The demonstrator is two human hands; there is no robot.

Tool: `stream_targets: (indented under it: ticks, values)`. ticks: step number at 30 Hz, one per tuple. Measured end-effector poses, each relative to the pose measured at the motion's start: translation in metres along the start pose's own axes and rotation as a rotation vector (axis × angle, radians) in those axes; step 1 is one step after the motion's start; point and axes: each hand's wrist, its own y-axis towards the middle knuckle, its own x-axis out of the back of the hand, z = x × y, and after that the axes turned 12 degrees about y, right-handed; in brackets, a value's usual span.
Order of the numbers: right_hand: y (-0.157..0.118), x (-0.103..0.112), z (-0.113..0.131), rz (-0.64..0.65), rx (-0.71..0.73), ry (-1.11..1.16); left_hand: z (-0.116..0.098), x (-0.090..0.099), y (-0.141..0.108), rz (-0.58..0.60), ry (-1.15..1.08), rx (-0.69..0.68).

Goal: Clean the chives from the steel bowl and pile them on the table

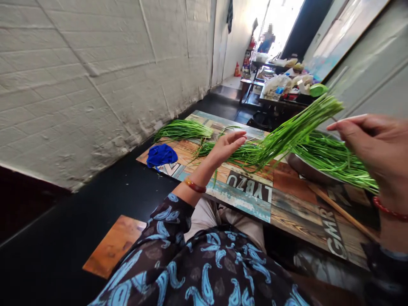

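Note:
My right hand (372,144) is closed in a pinch at the right, beside the pale stem ends of a raised bunch of garlic chives (296,127). A thin stalk shows at its fingertips. The bunch tilts, its leaf ends hanging down to the left over the table. My left hand (228,146) is open, fingers stretched out, above loose chives (245,155) on the table, and I see nothing in it. A metal bowl (312,170) heaped with more chives stands below and left of my right hand.
The low table (287,208) has a patchwork wood print with letters. On it are another chive bunch (183,129), a blue cloth (161,156) and a wooden stick (342,212). Behind stands a cluttered table with a bottle (282,86). A wall (105,85) runs along the left.

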Motion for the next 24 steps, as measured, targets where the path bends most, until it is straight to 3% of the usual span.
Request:
stream_targets:
  ticks: [3, 7, 12, 17, 20, 24]
  values:
    - [-0.001, -0.01, 0.018, 0.081, 0.037, 0.155, -0.044, 0.004, 0.002, 0.064, -0.328, -0.099]
    - [0.0, -0.032, 0.041, 0.242, 0.115, 0.299, -0.076, -0.004, 0.001, 0.19, -0.442, -0.105]
    - [-0.005, -0.043, 0.045, 0.324, 0.151, 0.307, -0.078, -0.015, -0.007, 0.209, -0.466, 0.091]
    - [-0.01, -0.04, 0.04, 0.366, 0.217, 0.316, -0.07, -0.013, -0.013, 0.29, -0.517, 0.194]
    - [-0.012, -0.041, 0.038, 0.37, 0.24, 0.308, -0.07, -0.01, -0.013, 0.333, -0.497, 0.162]
    - [-0.014, -0.042, 0.038, 0.378, 0.261, 0.294, -0.074, -0.013, -0.013, 0.307, -0.522, 0.067]
